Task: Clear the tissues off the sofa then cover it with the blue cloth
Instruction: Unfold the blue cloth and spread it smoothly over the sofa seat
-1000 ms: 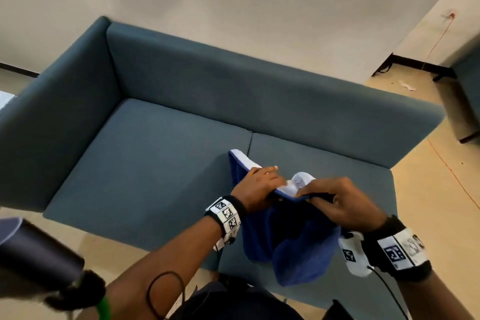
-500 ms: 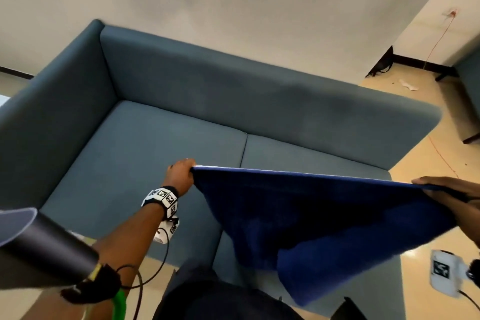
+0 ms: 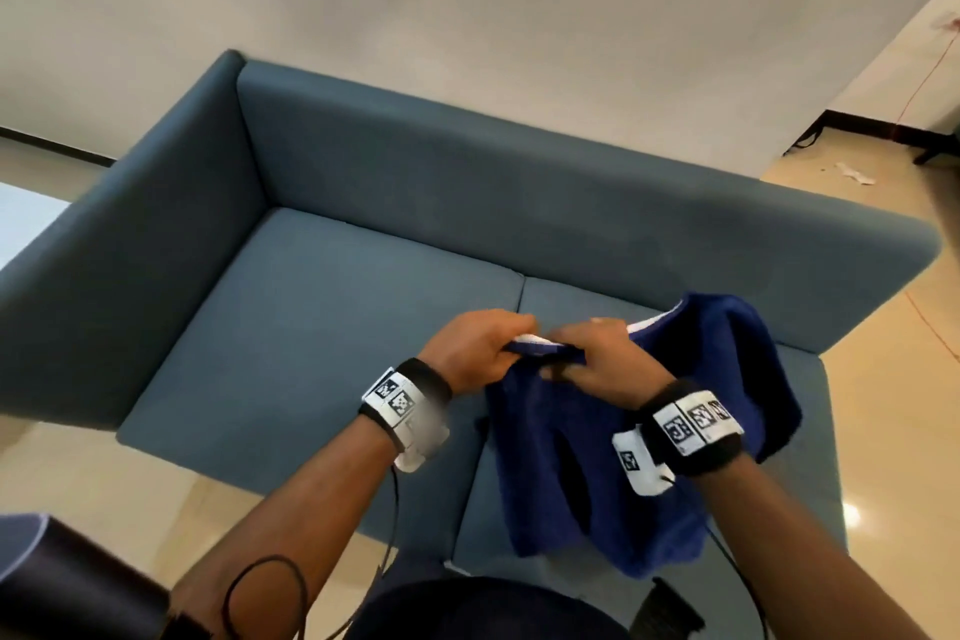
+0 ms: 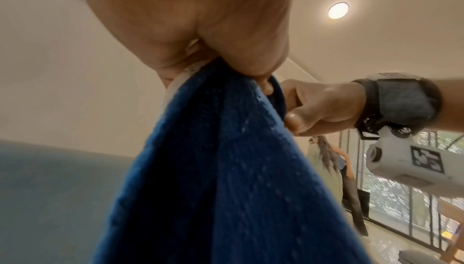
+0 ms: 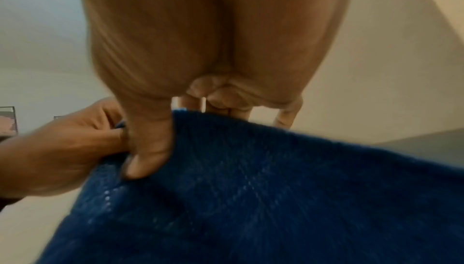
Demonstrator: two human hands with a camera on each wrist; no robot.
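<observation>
Hands meet above the sofa (image 3: 322, 327); left hand (image 3: 475, 348) and right hand (image 3: 605, 361) both pinch the blue cloth (image 3: 649, 473) by its top edge; cloth hangs bunched over the right seat cushion

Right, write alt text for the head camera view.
Two hands, the left hand and the right hand, pinch the top edge of a bunched blue cloth close together above the right seat of a grey-blue sofa. The cloth hangs crumpled, and the seat cushions show no tissues.
</observation>
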